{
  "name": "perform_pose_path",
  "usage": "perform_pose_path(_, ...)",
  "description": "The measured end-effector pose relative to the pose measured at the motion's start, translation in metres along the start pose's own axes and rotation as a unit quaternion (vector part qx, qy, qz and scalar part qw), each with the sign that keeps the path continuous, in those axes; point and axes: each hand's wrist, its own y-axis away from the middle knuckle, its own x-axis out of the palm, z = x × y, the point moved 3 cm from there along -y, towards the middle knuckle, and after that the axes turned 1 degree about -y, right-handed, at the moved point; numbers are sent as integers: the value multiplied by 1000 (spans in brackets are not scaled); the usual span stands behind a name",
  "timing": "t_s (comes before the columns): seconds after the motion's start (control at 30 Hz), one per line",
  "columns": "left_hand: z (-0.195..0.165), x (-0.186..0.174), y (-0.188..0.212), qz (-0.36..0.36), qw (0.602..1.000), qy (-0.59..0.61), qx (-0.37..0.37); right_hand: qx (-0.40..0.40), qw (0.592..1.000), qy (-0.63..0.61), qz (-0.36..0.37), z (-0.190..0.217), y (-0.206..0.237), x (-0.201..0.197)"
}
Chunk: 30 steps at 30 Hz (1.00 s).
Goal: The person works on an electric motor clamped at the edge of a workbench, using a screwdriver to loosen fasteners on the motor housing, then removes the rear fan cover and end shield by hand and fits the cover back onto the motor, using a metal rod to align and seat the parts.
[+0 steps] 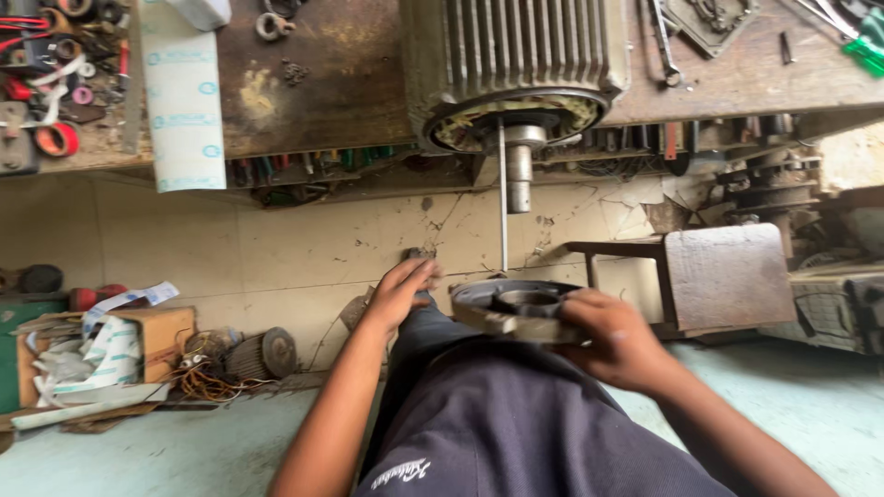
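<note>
My right hand point(619, 342) grips a round grey metal motor end cover point(516, 308) by its right rim, holding it flat above my lap. My left hand point(401, 293) rests on my knee just left of the cover, fingers bent, and whether it holds anything I cannot tell. A ribbed grey electric motor point(516, 64) lies on the workbench point(331, 83) ahead, its open end and steel shaft point(520, 175) pointing toward me. A thin long rod point(503, 207) hangs from the motor's open end down to the cover.
A small rusty metal stool point(709, 276) stands right of the cover. A cardboard box with paper strips point(110, 350) and a copper-wound motor part point(249, 357) lie on the floor at left. Spanners, rolls of tape and small parts litter the bench.
</note>
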Motion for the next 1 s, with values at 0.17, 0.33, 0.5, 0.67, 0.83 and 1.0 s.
perform_pose_path(0.17,-67,62,-26,155,986,-29,62,24,989,-128,-72,-15,13,-44)
perform_pose_path(0.33,-124,81,-33,294,949,-30,106,-57,980,-164,-93,6,-2,-64)
perform_pose_path(0.5,-150,71,-19,357,928,57,94,-77,986,-129,-70,21,-23,-62)
perform_pose_path(0.67,-164,73,-19,338,936,14,98,-98,988,-99,-65,17,-36,-52)
perform_pose_path(0.83,-174,86,-19,352,933,22,72,-132,988,-58,-59,26,-32,-40)
perform_pose_path(1.0,-180,86,-18,370,927,6,69,-250,955,105,-117,50,-11,-34)
